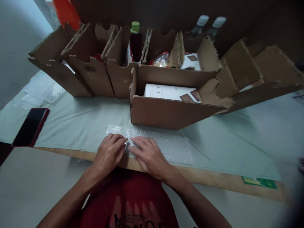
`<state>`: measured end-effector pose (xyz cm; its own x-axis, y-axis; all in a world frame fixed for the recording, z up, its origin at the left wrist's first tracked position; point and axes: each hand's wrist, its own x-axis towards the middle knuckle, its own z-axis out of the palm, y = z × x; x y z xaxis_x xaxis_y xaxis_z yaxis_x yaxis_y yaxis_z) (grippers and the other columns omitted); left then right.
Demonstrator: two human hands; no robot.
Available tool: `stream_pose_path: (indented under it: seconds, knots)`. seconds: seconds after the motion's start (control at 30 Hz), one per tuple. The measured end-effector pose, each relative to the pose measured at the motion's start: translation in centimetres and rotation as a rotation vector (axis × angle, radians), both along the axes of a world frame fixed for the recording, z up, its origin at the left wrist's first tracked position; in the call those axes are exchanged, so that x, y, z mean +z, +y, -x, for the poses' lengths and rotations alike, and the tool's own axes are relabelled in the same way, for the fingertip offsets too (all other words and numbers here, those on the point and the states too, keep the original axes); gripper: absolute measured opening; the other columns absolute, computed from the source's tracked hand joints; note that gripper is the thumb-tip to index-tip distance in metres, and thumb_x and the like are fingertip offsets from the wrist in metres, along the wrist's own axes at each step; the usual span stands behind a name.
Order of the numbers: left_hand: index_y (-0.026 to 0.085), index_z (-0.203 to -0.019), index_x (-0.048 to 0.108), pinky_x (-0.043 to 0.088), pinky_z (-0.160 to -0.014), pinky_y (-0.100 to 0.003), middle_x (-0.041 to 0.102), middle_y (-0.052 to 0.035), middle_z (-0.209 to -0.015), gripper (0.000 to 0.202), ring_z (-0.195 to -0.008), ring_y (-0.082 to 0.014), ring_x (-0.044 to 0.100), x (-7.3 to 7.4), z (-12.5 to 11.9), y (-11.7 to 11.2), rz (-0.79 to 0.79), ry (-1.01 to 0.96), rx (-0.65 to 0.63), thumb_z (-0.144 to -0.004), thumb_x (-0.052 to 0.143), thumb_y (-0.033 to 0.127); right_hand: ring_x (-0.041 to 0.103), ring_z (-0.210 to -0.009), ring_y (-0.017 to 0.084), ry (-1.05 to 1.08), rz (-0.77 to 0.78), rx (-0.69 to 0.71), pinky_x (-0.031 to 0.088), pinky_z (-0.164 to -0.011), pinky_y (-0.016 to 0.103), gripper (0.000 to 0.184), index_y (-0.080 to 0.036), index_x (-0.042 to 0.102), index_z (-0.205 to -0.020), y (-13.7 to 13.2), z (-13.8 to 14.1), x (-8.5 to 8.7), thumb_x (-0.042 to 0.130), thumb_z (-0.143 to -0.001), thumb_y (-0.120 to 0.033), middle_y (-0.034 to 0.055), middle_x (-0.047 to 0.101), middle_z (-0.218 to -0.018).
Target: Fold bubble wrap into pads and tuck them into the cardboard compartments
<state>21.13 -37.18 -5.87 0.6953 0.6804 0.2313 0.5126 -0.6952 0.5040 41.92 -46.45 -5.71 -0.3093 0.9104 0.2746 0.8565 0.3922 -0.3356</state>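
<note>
A strip of clear bubble wrap (174,147) lies along the front edge of the cloth-covered table. Over its left part my two hands meet, their fingertips nearly touching. My left hand (111,150) has its fingers bent and pinched on the wrap. Facing it, my right hand (148,153) also closes thumb and fingers on the wrap, slightly blurred. A bit of crumpled plastic shows between the fingertips. The wrap's right end stretches out flat past my right hand.
Behind the wrap stands a cardboard bin (163,110) holding a white box (166,91). More cardboard bins (87,76) line the back, with packets and a green-capped bottle (135,28). A phone (30,126) lies at left, near other bubble wrap sheets (45,87).
</note>
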Motion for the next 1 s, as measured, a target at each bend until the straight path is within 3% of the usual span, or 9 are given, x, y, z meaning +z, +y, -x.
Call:
stream_pose_path:
  seconds: [0.07,0.17,0.3,0.4,0.47,0.53,0.67,0.83,1.0]
  knots:
    - [0.021,-0.103,0.072,0.051,-0.079,-0.041,0.071,-0.0100,-0.099,0.022,-0.090,-0.0270,0.061,-0.9,-0.5,0.5,-0.039,0.095,-0.001,-0.093,0.054,0.014,0.056,-0.133,0.026,-0.016,0.031,0.081,0.049,-0.104,0.041,0.030,-0.020,0.068,-0.123,1.0,1.1,-1.2,0.055,-0.097,-0.014,0.0094,0.064,-0.144]
    - [0.019,-0.105,0.070,0.051,-0.079,-0.040,0.069,-0.0099,-0.101,0.022,-0.091,-0.0267,0.059,-1.7,-0.1,0.9,-0.051,0.141,0.004,-0.093,0.053,0.012,0.056,-0.134,0.026,-0.019,0.021,-0.004,0.048,-0.105,0.043,0.028,-0.020,0.069,-0.125,-1.4,-2.2,-2.8,0.054,-0.100,-0.021,0.0099,0.065,-0.143]
    - [0.020,-0.109,0.069,0.052,-0.081,-0.039,0.068,-0.0086,-0.104,0.024,-0.094,-0.0254,0.058,-1.7,0.5,1.0,-0.051,0.141,-0.017,-0.094,0.052,0.010,0.064,-0.123,0.030,-0.080,-0.024,-0.406,0.050,-0.098,0.047,0.032,-0.019,0.071,-0.121,-8.5,-10.9,-3.4,0.047,-0.104,-0.033,0.0129,0.072,-0.130]
    - [0.021,-0.109,0.068,0.053,-0.082,-0.037,0.066,-0.0070,-0.105,0.023,-0.095,-0.0237,0.060,-1.5,0.7,1.1,-0.038,0.109,-0.054,-0.095,0.052,0.012,0.069,-0.107,0.030,-0.163,-0.097,-0.702,0.051,-0.090,0.047,0.034,-0.019,0.074,-0.109,-11.7,-14.7,-2.4,0.046,-0.104,-0.038,0.0132,0.076,-0.113]
    - [0.021,-0.113,0.068,0.053,-0.084,-0.036,0.065,-0.0077,-0.108,0.023,-0.098,-0.0234,0.061,-1.2,1.2,1.2,-0.059,0.070,-0.010,-0.097,0.052,0.016,0.070,-0.105,0.029,-0.172,-0.130,-0.731,0.051,-0.089,0.045,0.033,-0.019,0.073,-0.109,-11.7,-15.1,-1.6,0.046,-0.104,-0.039,0.0125,0.077,-0.111]
    - [0.019,-0.117,0.067,0.054,-0.087,-0.038,0.063,-0.0096,-0.109,0.024,-0.100,-0.0253,0.062,-1.0,2.1,1.3,-0.129,0.062,0.125,-0.099,0.053,0.023,0.069,-0.106,0.029,-0.152,-0.129,-0.676,0.051,-0.090,0.044,0.035,-0.018,0.071,-0.114,-10.2,-14.7,-1.2,0.046,-0.104,-0.039,0.0131,0.076,-0.114]
    - [0.014,-0.116,0.068,0.053,-0.084,-0.045,0.063,-0.0122,-0.101,0.036,-0.095,-0.0314,0.061,-0.9,4.0,1.2,-0.215,0.235,0.372,-0.095,0.059,0.042,0.067,-0.108,0.035,-0.185,-0.040,-0.636,0.052,-0.088,0.049,0.050,-0.012,0.067,-0.125,-6.6,-13.7,-2.1,0.042,-0.103,-0.049,0.0189,0.072,-0.123]
    - [0.017,-0.097,0.067,0.052,-0.085,-0.045,0.062,-0.0107,-0.095,0.024,-0.094,-0.0312,0.060,-1.3,3.8,1.1,-0.083,0.292,0.412,-0.092,0.059,0.039,0.068,-0.107,0.035,-0.140,-0.019,-0.602,0.051,-0.088,0.050,0.046,-0.017,0.071,-0.097,-5.8,-13.2,-3.9,0.040,-0.102,-0.050,0.0182,0.072,-0.121]
    - [0.021,-0.083,0.060,0.051,-0.082,-0.040,0.063,-0.0070,-0.088,0.009,-0.087,-0.0262,0.061,-1.2,2.8,0.8,0.015,0.194,0.406,-0.087,0.053,0.026,0.072,-0.089,0.028,0.064,0.033,-0.648,0.053,-0.080,0.043,0.038,-0.022,0.067,-0.086,-7.3,-12.3,-2.3,0.048,-0.097,-0.053,0.0102,0.077,-0.097]
